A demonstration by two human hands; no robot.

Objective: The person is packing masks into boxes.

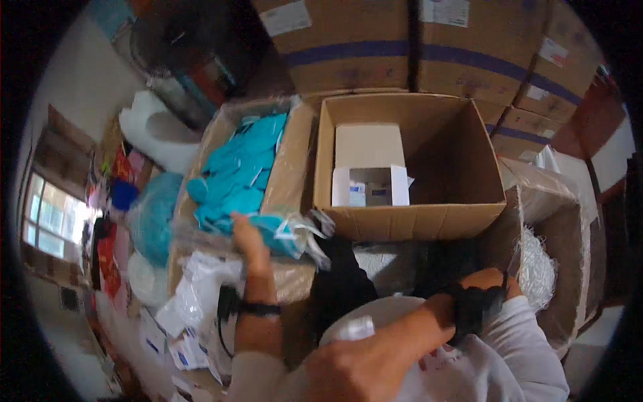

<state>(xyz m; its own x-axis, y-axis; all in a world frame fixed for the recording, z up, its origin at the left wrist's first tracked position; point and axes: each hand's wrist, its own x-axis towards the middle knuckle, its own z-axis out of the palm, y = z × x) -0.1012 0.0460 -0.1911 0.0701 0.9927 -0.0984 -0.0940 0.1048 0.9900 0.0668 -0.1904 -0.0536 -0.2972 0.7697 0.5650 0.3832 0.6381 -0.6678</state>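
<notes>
Head view, single feed. I see the left hand (248, 238) at the near edge of a carton (295, 167) on the left, motion-blurred, fingers partly bent. It touches a teal packet (276, 234) with clear, crinkled wrapping trailing off to its right; from here I can't tell if the fingers pinch it or just rest on it. More teal packets (238, 164) lie heaped inside that carton. I have the right hand (341, 368) low in the middle, in front of the white shirt (392, 309), heavily blurred, finger spread unreadable. Small white item (358, 327) sits just beside it; can't say if it's gripped. Black straps go round both forearms.

Surface: in the middle, a large open-topped carton (408, 221) holds a smaller box (368, 144) whose near opening shows small blue-and-white packs (357, 193). On the right, another carton (569, 295) contains white stringy material (538, 271). White plastic bags (201, 285) lie by the left forearm.

Room: I get stacked cartons (348, 70) with purple bands behind, a bulging teal bag (157, 221) at left, and a bright window (50, 214) beyond.
</notes>
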